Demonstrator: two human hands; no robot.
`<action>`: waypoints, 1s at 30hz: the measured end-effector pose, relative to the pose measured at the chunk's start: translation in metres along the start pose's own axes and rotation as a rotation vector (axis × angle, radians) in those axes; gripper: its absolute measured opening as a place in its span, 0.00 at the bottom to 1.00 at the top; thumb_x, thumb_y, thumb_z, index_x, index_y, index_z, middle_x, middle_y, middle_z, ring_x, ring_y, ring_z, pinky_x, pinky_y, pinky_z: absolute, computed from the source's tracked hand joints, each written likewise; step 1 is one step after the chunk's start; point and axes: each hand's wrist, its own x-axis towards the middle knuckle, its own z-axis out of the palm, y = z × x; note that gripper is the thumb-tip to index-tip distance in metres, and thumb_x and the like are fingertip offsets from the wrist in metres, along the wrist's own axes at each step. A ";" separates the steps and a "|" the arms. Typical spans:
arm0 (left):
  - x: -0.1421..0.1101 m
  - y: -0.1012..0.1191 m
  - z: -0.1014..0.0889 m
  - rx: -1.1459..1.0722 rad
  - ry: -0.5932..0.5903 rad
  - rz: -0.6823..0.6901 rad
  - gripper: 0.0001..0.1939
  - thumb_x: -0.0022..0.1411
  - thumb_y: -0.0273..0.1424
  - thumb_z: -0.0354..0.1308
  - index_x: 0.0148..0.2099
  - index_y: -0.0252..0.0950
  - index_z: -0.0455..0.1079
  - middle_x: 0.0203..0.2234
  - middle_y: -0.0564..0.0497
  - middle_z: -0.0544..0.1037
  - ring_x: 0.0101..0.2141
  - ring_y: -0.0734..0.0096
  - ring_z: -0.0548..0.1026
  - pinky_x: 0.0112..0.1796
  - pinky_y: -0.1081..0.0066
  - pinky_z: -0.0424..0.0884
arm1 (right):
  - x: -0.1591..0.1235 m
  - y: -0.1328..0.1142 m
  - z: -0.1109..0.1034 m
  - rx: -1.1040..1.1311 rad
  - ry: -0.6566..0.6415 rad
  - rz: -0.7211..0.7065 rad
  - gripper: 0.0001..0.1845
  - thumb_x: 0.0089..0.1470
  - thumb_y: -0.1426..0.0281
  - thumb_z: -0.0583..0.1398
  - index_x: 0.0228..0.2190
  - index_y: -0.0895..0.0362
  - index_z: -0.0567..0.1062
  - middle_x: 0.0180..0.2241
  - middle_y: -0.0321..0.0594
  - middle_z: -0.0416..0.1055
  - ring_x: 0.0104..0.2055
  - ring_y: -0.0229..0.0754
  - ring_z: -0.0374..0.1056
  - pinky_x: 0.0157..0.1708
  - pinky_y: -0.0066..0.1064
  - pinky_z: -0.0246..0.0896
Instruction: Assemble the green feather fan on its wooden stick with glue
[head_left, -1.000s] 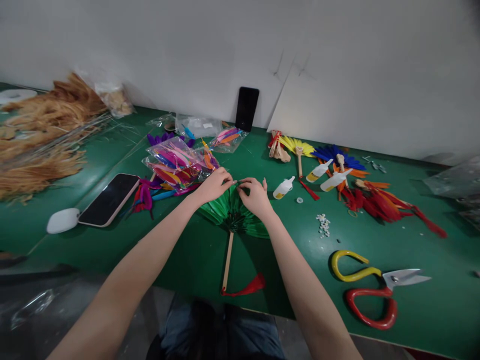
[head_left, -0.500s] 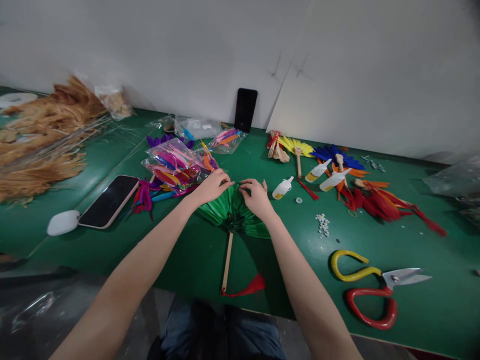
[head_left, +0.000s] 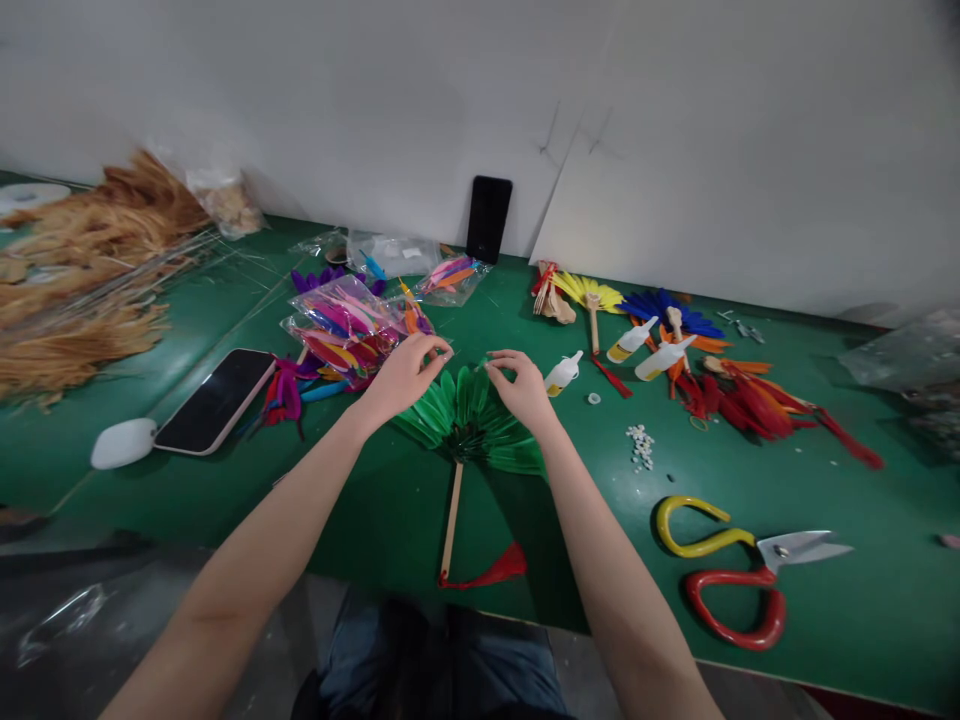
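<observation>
A green feather fan (head_left: 471, 405) lies on the table in front of me, its wooden handle pointing toward me and a red tassel (head_left: 504, 567) tied at the handle's end. My left hand (head_left: 411, 375) hovers over the fan's upper left edge, thumb and fingers pinched together. On the opposite side, my right hand (head_left: 519, 385) is closed in a pinch by the feather tips at the upper right. Whatever either pinch holds is too small to make out. Right of my right hand lies a white glue bottle (head_left: 564, 373).
Big scissors (head_left: 780, 552) with yellow and red handles lie at right, near small white beads (head_left: 640, 448). Two more glue bottles (head_left: 632, 342) and finished fans (head_left: 589, 291) lie behind. Bagged feathers (head_left: 345, 320), a phone (head_left: 217, 402) and tan fibres (head_left: 97, 270) are at left.
My hands have moved apart from each other over the fan's top edge, the left one shifting left. More of the fan's middle feathers now show. The view has shifted slightly.
</observation>
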 end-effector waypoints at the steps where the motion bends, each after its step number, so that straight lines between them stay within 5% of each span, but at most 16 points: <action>1: -0.002 0.001 -0.001 -0.005 0.042 -0.015 0.10 0.64 0.34 0.47 0.43 0.38 0.67 0.35 0.48 0.71 0.30 0.71 0.70 0.31 0.71 0.66 | 0.001 -0.001 -0.003 0.053 0.021 0.003 0.08 0.49 0.66 0.58 0.25 0.55 0.76 0.40 0.45 0.72 0.45 0.47 0.68 0.51 0.46 0.56; 4: -0.007 0.006 -0.003 -0.064 0.106 -0.057 0.13 0.64 0.36 0.47 0.44 0.37 0.68 0.34 0.48 0.72 0.30 0.70 0.70 0.31 0.71 0.66 | 0.003 -0.004 -0.006 0.206 0.073 0.014 0.09 0.48 0.64 0.58 0.26 0.56 0.77 0.39 0.44 0.73 0.44 0.46 0.68 0.47 0.41 0.61; 8: -0.006 0.020 -0.001 -0.165 -0.078 -0.020 0.18 0.63 0.42 0.47 0.41 0.37 0.71 0.32 0.49 0.73 0.28 0.71 0.68 0.28 0.72 0.64 | 0.004 -0.008 -0.002 0.330 0.153 0.044 0.10 0.49 0.65 0.58 0.28 0.57 0.77 0.39 0.44 0.74 0.44 0.45 0.69 0.45 0.39 0.64; 15: 0.002 0.030 0.016 -0.333 -0.154 -0.072 0.14 0.54 0.41 0.58 0.29 0.34 0.71 0.24 0.52 0.70 0.25 0.73 0.66 0.27 0.73 0.62 | 0.001 -0.016 0.007 0.278 0.146 -0.020 0.09 0.51 0.67 0.57 0.29 0.57 0.77 0.39 0.43 0.74 0.45 0.42 0.69 0.47 0.35 0.64; 20: 0.006 0.017 0.007 -0.308 -0.190 -0.110 0.16 0.55 0.42 0.55 0.28 0.34 0.71 0.22 0.52 0.70 0.24 0.72 0.66 0.27 0.72 0.61 | -0.004 -0.031 -0.013 0.214 0.139 -0.073 0.10 0.52 0.67 0.57 0.33 0.57 0.77 0.40 0.44 0.74 0.46 0.43 0.68 0.49 0.36 0.62; 25: 0.009 0.010 0.002 -0.234 -0.211 -0.059 0.16 0.54 0.43 0.56 0.25 0.34 0.71 0.21 0.52 0.71 0.23 0.73 0.66 0.27 0.73 0.61 | -0.050 -0.047 -0.038 -0.005 0.202 -0.201 0.14 0.58 0.67 0.52 0.42 0.54 0.74 0.43 0.43 0.72 0.47 0.43 0.67 0.48 0.39 0.63; 30: 0.006 0.014 0.018 -0.219 -0.181 -0.171 0.18 0.51 0.46 0.57 0.26 0.35 0.73 0.15 0.54 0.67 0.18 0.75 0.61 0.21 0.73 0.55 | -0.117 -0.034 -0.021 -0.207 0.102 -0.316 0.18 0.58 0.71 0.52 0.49 0.49 0.68 0.48 0.42 0.67 0.54 0.45 0.61 0.57 0.46 0.54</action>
